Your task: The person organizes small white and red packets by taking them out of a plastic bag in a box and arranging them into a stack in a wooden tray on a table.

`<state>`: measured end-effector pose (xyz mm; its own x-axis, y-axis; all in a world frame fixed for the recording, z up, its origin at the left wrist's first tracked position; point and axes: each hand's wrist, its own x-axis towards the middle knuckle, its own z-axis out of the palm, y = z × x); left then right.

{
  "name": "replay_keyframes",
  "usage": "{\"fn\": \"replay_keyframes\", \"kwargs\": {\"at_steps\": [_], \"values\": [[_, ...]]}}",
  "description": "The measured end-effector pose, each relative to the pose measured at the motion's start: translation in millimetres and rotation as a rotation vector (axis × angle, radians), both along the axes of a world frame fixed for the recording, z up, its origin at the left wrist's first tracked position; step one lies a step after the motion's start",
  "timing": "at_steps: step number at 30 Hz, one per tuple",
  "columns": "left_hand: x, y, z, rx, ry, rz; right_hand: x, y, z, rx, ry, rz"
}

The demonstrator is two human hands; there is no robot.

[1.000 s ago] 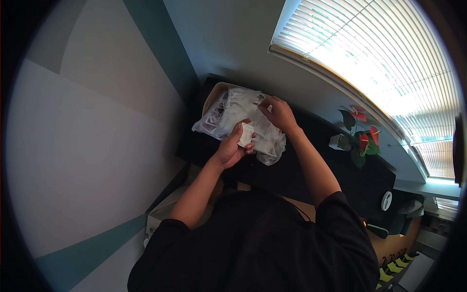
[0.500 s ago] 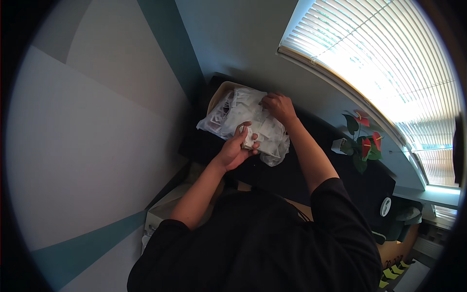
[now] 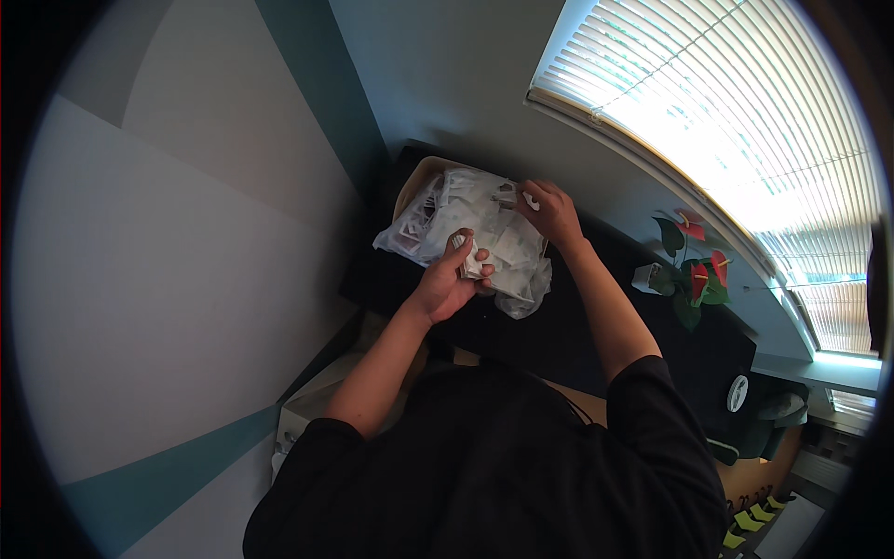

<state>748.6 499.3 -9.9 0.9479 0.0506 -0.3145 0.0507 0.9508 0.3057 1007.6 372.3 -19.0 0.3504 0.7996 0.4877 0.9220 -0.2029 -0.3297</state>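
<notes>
So the biggest thing here is the pale wall (image 3: 186, 279) taking up the left side, with teal and grey blocks painted on it. Far right there's a bright window with white slatted blinds (image 3: 736, 121). The wearer's black T-shirt (image 3: 484, 456) fills the near middle, and past it a black counter (image 3: 684, 363) runs from the far left toward the right.

On the left part of the counter sits a beige bin (image 3: 415, 182), mostly covered by a crumpled see-through plastic bag (image 3: 523, 293) that hangs over its left and right sides. There's white stuff bunched up in the bag, too blurry to make out piece by piece. Further right there's a red-flowered anthurium (image 3: 700, 277) in a white pot (image 3: 645, 277).

Now the hands: the left hand (image 3: 452, 287) is palm up just over the near side of the bag, its fingers curled around a small stack of white packets (image 3: 469, 259). The right hand (image 3: 553, 214) is at the far right side of the bag, fingers pinched on a small white piece (image 3: 532, 200); can't tell exactly what it is.
</notes>
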Motion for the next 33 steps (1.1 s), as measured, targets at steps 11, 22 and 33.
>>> {"fn": "replay_keyframes", "kwargs": {"at_steps": [11, 22, 33], "values": [[9, 3, -10, 0.126, -0.012, -0.001, -45, -23, 9, 0.06, 0.994, -0.182], [18, -3, -5, 0.275, 0.044, -0.069, -104, -23, 9, 0.008, 1.118, -0.127], [13, 6, -7, 0.273, 0.041, -0.103, -137, -49, 20, 0.066, 0.993, -0.252]]}}
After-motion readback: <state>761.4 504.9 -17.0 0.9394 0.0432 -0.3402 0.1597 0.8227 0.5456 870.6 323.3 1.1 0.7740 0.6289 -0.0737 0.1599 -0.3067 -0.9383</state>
